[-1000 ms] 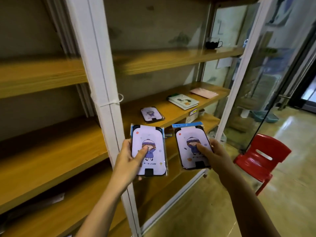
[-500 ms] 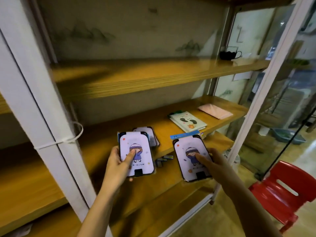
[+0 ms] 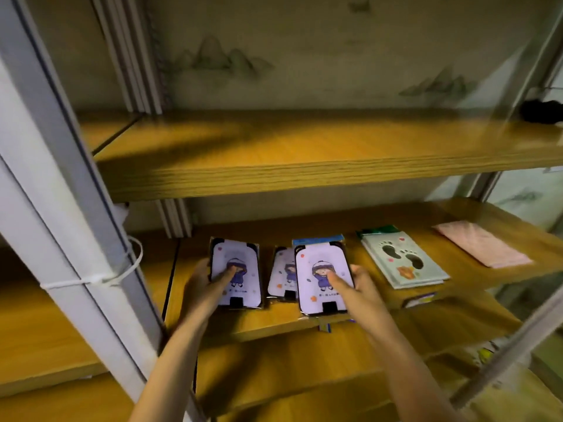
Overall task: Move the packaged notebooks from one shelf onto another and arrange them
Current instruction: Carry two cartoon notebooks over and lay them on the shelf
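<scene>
My left hand grips a packaged lilac notebook with a cartoon child on its cover, thumb on the front. My right hand grips a second one with a blue header strip. Both are held just over the front of the middle wooden shelf. Between them a third lilac notebook lies flat on that shelf, partly hidden by the right one.
A pale green notebook with footprints and a pink packet lie further right on the same shelf. A wider shelf runs above, a lower one below. A white frame post with a cable tie stands at left.
Both hands carried their notebooks forward and up to the middle shelf, either side of the lying one. The view swung left and closer; the red chair left the frame.
</scene>
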A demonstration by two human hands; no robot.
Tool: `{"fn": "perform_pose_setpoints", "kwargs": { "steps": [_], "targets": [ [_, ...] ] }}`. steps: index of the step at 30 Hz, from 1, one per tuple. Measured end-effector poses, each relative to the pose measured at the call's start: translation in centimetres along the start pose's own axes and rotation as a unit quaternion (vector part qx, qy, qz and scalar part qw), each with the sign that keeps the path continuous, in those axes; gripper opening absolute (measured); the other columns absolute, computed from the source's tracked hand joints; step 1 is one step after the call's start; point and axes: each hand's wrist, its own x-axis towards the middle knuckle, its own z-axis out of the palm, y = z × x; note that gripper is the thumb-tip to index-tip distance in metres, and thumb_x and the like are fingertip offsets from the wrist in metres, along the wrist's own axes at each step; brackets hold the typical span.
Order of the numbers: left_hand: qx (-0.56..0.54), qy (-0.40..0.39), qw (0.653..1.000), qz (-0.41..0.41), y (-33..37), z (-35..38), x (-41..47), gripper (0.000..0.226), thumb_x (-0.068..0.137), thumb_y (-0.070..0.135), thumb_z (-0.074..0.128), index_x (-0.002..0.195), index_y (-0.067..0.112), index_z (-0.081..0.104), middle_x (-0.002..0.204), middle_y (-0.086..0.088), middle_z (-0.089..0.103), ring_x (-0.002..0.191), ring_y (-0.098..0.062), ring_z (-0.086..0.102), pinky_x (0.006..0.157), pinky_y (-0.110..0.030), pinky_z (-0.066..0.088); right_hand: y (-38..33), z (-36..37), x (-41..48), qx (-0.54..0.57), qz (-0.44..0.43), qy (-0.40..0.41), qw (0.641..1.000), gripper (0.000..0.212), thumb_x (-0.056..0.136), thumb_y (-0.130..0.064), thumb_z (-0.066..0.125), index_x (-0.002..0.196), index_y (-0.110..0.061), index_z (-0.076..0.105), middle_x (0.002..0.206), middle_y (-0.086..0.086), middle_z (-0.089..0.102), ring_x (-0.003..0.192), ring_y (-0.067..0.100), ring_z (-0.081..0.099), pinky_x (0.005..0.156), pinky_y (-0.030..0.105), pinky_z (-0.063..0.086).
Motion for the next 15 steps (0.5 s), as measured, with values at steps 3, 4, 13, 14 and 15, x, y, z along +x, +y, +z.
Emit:
{"fn": "perform_pose_setpoints", "kwargs": {
  "steps": [3, 4, 13, 14, 15],
  "targets": [
    [0.072, -0.008, 0.997, -0.017, 0.3, 1.0, 0.4, 0.031, 0.089, 0.026, 0.056, 0.116, 0.011, 0.050, 0.089, 0.004, 0.053, 0.084, -0.017, 0.055, 0.070, -0.028, 0.041, -0.1, 0.6, 1.9, -0.025, -0.007, -0.019, 0.999, 0.034, 0.091, -0.026, 0.057, 0.120, -0.014, 0.045, 0.110, 0.006, 0.065, 0.086, 0.011, 0.064, 0.063, 0.023, 0.054],
    [0.108, -0.011, 0.994, -0.021, 0.2, 1.3, 0.5, 0.035, 0.089, 0.030, 0.056, 0.117, 0.011, 0.050, 0.095, 0.001, 0.055, 0.082, -0.015, 0.053, 0.070, -0.027, 0.040, -0.1, 0.8, 2.4, -0.040, -0.009, -0.023, 0.999, 0.038, 0.091, -0.028, 0.057, 0.123, -0.014, 0.044, 0.115, 0.006, 0.064, 0.094, 0.014, 0.064, 0.070, 0.028, 0.056],
    [0.455, 0.103, 0.884, 0.033, -0.7, 2.3, -0.6, 0.055, 0.085, 0.059, 0.042, 0.122, 0.019, 0.042, 0.124, -0.004, 0.042, 0.115, -0.022, 0.040, 0.098, -0.033, 0.032, -0.3, 2.9, 5.0, -0.312, -0.059, -0.046, 0.947, 0.045, 0.095, -0.036, 0.044, 0.132, -0.011, 0.034, 0.100, 0.004, 0.058, 0.079, 0.015, 0.061, 0.062, 0.025, 0.051],
    [0.441, 0.092, 0.892, 0.040, -0.5, 2.2, -0.9, 0.050, 0.086, 0.056, 0.043, 0.122, 0.020, 0.041, 0.125, -0.003, 0.040, 0.118, -0.022, 0.037, 0.101, -0.034, 0.030, -0.2, 3.0, 5.2, -0.382, -0.070, -0.040, 0.921, 0.045, 0.095, -0.041, 0.043, 0.129, -0.012, 0.037, 0.098, 0.003, 0.058, 0.077, 0.014, 0.060, 0.058, 0.024, 0.048],
    [0.429, 0.080, 0.899, 0.043, -0.3, 2.0, -1.3, 0.047, 0.087, 0.051, 0.044, 0.122, 0.021, 0.041, 0.126, -0.002, 0.038, 0.121, -0.022, 0.035, 0.104, -0.035, 0.028, 0.0, 2.9, 5.4, -0.444, -0.083, -0.032, 0.892, 0.048, 0.093, -0.047, 0.042, 0.127, -0.013, 0.038, 0.104, 0.004, 0.058, 0.086, 0.016, 0.059, 0.061, 0.024, 0.047]
  ]
}}
